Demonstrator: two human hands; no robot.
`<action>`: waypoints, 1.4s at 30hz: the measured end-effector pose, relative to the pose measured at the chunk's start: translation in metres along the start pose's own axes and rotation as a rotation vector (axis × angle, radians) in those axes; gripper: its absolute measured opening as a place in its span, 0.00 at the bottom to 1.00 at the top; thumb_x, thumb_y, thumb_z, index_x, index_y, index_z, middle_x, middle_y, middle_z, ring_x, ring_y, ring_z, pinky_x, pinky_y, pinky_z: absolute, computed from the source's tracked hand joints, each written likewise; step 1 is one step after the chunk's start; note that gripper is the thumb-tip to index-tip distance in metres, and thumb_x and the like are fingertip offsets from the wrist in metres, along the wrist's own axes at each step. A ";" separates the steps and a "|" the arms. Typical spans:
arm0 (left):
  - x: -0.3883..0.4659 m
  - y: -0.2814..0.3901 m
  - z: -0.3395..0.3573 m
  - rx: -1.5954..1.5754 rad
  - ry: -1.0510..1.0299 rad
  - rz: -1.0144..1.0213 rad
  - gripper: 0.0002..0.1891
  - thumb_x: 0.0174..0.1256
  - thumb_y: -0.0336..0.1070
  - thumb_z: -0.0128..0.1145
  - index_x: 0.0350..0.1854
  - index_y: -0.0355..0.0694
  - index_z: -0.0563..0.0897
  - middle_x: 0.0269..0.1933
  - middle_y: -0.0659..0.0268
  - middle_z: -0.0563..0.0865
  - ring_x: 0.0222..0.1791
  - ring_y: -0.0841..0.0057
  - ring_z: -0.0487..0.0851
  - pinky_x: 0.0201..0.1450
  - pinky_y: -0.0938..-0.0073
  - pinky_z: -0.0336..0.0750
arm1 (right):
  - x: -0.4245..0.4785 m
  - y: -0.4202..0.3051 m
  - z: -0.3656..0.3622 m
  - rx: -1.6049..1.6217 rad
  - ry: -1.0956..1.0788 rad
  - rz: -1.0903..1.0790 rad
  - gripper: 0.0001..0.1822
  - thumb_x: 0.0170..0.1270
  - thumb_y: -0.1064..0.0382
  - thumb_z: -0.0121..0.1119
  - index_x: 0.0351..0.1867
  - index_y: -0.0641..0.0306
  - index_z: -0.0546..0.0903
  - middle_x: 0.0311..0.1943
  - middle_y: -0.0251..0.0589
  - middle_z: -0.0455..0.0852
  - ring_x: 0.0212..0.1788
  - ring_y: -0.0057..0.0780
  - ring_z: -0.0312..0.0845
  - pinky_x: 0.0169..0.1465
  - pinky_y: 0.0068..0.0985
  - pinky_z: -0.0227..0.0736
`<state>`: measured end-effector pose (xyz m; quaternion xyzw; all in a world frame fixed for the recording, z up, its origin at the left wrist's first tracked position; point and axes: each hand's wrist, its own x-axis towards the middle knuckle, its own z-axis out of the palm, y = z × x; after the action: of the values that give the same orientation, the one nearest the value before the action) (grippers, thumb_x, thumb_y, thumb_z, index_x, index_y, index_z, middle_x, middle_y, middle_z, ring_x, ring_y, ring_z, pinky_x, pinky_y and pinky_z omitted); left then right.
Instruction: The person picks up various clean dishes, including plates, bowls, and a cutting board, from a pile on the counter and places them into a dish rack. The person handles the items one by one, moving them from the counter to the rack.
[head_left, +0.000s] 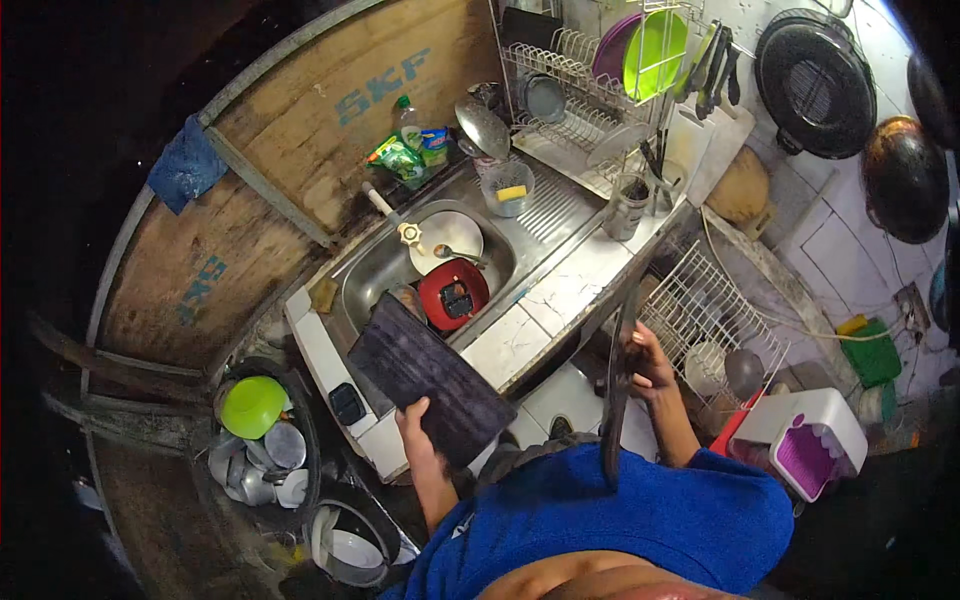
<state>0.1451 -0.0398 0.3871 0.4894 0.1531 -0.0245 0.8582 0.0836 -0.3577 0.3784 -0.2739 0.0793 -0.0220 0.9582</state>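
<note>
My left hand (421, 439) grips a dark, flat rectangular panel (435, 375) by its near edge, thumb on top. Its far end reaches over the steel sink basin (352, 289). In my right hand (651, 364) is a second dark flat panel (619, 382), seen almost edge-on and held upright before my chest. What the panels are made of is hard to tell. Inside the sink lie a red square pan (435, 289) with a black item in it, a white plate (461, 232) and a spoon (444, 251).
A tap (409, 234) juts over the basin. On the drainboard stands a clear tub (495, 176) with a yellow sponge (511, 193). A wire dish rack (577, 109) is behind. Left are a tub with a green bowl (253, 406) and metal pots; right, a low wire rack (694, 300).
</note>
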 end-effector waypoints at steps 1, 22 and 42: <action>0.008 -0.002 0.011 -0.046 -0.026 0.022 0.18 0.54 0.31 0.54 0.49 0.33 0.73 0.43 0.61 0.80 0.46 0.65 0.78 0.51 0.68 0.72 | -0.002 -0.009 0.001 -0.049 0.066 -0.027 0.24 0.61 0.63 0.47 0.58 0.67 0.65 0.45 0.46 0.78 0.20 0.19 0.75 0.06 0.09 0.55; 0.272 0.043 0.266 0.017 -0.322 0.507 0.07 0.61 0.31 0.56 0.39 0.36 0.76 0.37 0.71 0.78 0.36 0.84 0.72 0.41 0.79 0.67 | 0.053 -0.007 -0.022 0.175 0.190 -0.064 0.13 0.62 0.64 0.46 0.48 0.59 0.72 0.36 0.32 0.82 0.11 0.11 0.64 0.06 0.09 0.49; 0.515 -0.028 0.587 -0.474 -0.297 0.523 0.20 0.51 0.26 0.66 0.48 0.40 0.76 0.49 0.63 0.80 0.46 0.71 0.78 0.50 0.70 0.73 | 0.118 -0.121 -0.172 0.264 0.523 -0.180 0.10 0.62 0.60 0.47 0.44 0.55 0.74 0.35 0.37 0.83 0.09 0.16 0.65 0.05 0.10 0.49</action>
<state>0.7699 -0.4965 0.4942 0.2913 -0.1016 0.1609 0.9375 0.1723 -0.5609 0.2816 -0.1381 0.2950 -0.1866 0.9269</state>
